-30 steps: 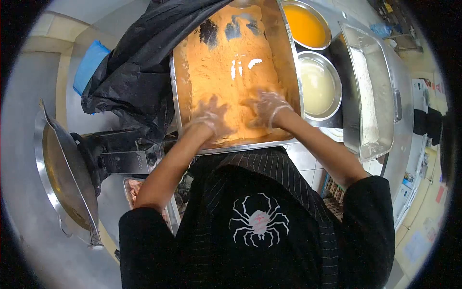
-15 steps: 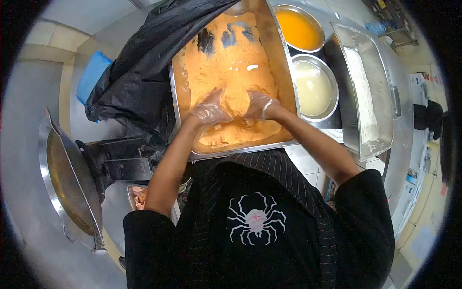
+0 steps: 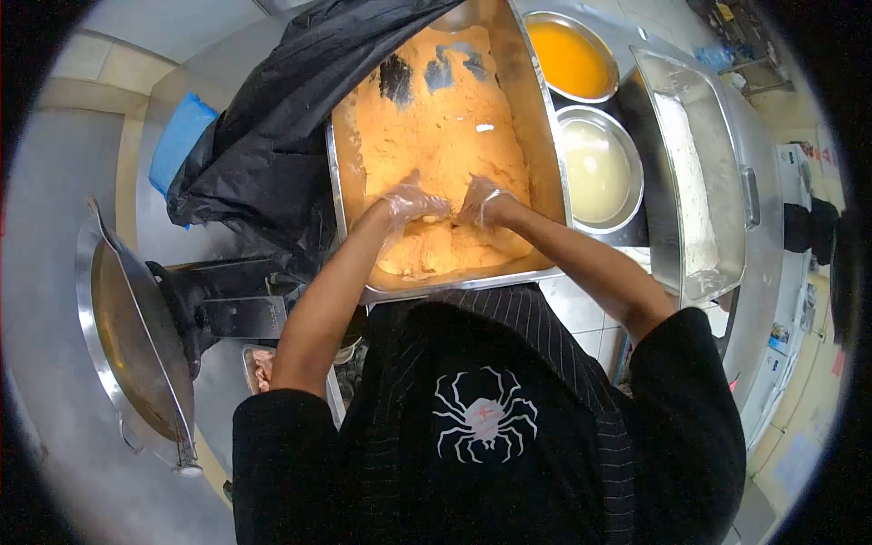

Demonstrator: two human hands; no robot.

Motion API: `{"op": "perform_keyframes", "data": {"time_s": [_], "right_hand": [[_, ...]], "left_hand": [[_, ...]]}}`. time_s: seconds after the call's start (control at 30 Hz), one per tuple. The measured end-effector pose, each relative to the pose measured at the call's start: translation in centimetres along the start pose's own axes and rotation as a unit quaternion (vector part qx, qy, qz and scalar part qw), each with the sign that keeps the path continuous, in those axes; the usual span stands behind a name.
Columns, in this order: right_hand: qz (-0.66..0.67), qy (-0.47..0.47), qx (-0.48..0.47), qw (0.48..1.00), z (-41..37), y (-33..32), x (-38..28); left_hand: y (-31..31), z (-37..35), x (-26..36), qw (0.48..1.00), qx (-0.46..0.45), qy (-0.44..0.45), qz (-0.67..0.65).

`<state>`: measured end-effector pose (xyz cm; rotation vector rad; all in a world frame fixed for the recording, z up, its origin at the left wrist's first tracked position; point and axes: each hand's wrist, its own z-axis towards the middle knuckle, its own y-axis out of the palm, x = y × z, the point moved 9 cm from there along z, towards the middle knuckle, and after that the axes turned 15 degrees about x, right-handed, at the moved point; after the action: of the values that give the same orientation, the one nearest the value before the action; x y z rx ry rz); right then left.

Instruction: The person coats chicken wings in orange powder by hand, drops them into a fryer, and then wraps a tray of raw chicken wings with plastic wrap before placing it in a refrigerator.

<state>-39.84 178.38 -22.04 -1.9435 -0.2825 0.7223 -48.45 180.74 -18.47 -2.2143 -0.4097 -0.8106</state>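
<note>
Orange powder lies in a deep metal tray at the upper middle of the frame, and both hands are inside this tray, in its lower part. The left hand, in a clear glove, touches the powder with the thumb raised apart; its other fingers point inward, but I cannot tell if they are pressed together. The right hand, also in a clear glove, is just beside it, its fingers bent down to the powder; their tips are hidden, so whether they pinch something I cannot tell. Black sheeting covers the upper left edge of the tray. To the right of the tray stand a bowl of orange liquid and a bowl of pale liquid. Farther right is a long metal pan with white powder inside.
</note>
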Motion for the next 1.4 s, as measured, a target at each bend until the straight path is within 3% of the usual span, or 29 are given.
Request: {"op": "perform_keyframes", "data": {"time_s": [0.1,0.17,0.2,0.27,0.3,0.33,0.4,0.43,0.47,0.5,0.53,0.57,0.6,0.63,0.67,0.7,0.77,0.8,0.9,0.97,1.0,1.07,1.1,1.17,1.2,1.27,1.33,1.37,1.4], "right_hand": [[-0.053,0.096,0.016,0.994,-1.9,-4.7,0.9],[0.024,0.171,-0.055,0.983,-3.4,-8.1,0.7],[0.027,0.172,-0.055,0.983,-3.4,-8.5,1.4],[0.139,0.122,-0.047,0.982,-2.0,-9.6,2.6],[0.138,0.121,-0.046,0.982,0.0,-8.2,4.5],[0.070,0.148,0.008,0.986,2.6,-5.9,7.8],[-0.001,0.173,0.068,0.982,4.3,-3.5,8.3],[-0.079,0.138,0.158,0.974,4.3,-4.0,5.0],[-0.158,0.098,0.245,0.952,4.2,-5.3,2.6],[-0.158,0.096,0.243,0.952,4.1,-5.5,2.4],[-0.048,0.106,0.079,0.990,3.8,-3.0,2.4],[0.060,0.111,-0.085,0.988,2.8,-1.4,1.8],[0.058,0.113,-0.080,0.989,1.1,-3.4,0.8],[-0.021,0.079,-0.034,0.996,-1.7,-6.1,-1.2],[-0.059,0.060,-0.015,0.996,-2.8,-6.7,-1.6],[-0.099,0.042,0.005,0.994,-3.9,-7.3,-1.9],[-0.087,0.115,-0.007,0.990,-4.4,-4.6,0.4],[-0.085,0.139,-0.009,0.987,-4.3,-3.2,1.4],[-0.013,0.143,0.024,0.989,-2.9,2.7,3.2],[0.026,0.135,0.059,0.989,-2.8,2.9,2.8],[0.040,0.133,0.071,0.988,-3.0,2.0,2.2],[0.096,0.140,-0.048,0.984,-3.9,-1.6,-0.3],[0.113,0.142,-0.085,0.980,-4.2,-2.3,-0.8],[0.281,0.215,0.091,0.931,-4.4,-4.7,1.5],[0.284,0.216,0.087,0.930,-4.4,-5.8,1.4],[0.226,0.276,0.034,0.934,-5.4,-9.3,1.4],[0.215,0.220,-0.012,0.951,-6.6,-11.2,0.1],[0.200,0.163,-0.056,0.964,-6.9,-11.1,-1.1],[0.201,0.161,-0.059,0.965,-6.8,-10.1,-1.3]], "left_hand": [[-2.6,-1.5,2.9,0.994,0.020,0.038,-0.102],[-4.6,-2.8,2.9,0.978,0.030,0.035,0.206],[-5.2,-2.7,2.7,0.977,0.026,0.035,0.207],[-7.1,-2.1,2.0,0.997,0.057,-0.023,0.056],[-7.9,-2.2,2.3,0.987,0.123,-0.080,-0.061],[-7.0,-0.2,0.9,0.987,0.123,-0.080,-0.061],[-6.2,6.0,-3.4,0.957,0.137,-0.085,0.243],[-6.4,5.4,-2.0,0.956,0.140,-0.083,0.245],[-5.3,4.0,0.1,0.969,0.078,-0.086,0.216],[-3.8,2.8,1.0,0.978,0.011,-0.091,0.186],[-0.8,3.2,-4.6,0.958,-0.128,-0.229,-0.117],[0.9,3.3,-6.1,0.904,-0.187,-0.274,-0.271],[2.3,3.1,-7.5,0.818,-0.246,-0.332,-0.401],[2.2,3.1,-7.1,0.983,-0.153,-0.094,-0.050],[2.5,1.8,-4.8,0.986,-0.106,0.046,0.124],[2.6,0.2,-2.4,0.938,-0.029,0.161,0.306],[-0.5,-3.3,0.5,0.957,-0.022,-0.001,0.289],[-0.2,-3.0,0.4,0.957,-0.022,-0.001,0.289],[1.6,-1.7,-2.1,0.985,0.016,-0.060,0.159],[3.1,-0.9,-3.5,0.993,0.028,-0.103,-0.054],[3.2,-0.9,-3.7,0.993,0.028,-0.101,-0.053],[4.8,-1.3,-3.0,0.870,-0.063,-0.203,-0.445],[4.1,-1.9,-1.8,0.871,-0.062,-0.200,-0.444],[-1.1,-4.1,1.5,0.869,0.113,-0.161,-0.454],[-1.9,-4.6,2.2,0.868,0.111,-0.166,-0.454],[-3.3,-5.5,4.9,0.914,0.027,-0.076,-0.397],[-3.9,-6.3,4.7,0.938,0.016,-0.078,-0.336],[-3.2,-4.7,2.2,0.992,0.012,-0.033,-0.119],[-2.6,-4.5,1.6,0.999,-0.008,-0.003,0.040]]}}
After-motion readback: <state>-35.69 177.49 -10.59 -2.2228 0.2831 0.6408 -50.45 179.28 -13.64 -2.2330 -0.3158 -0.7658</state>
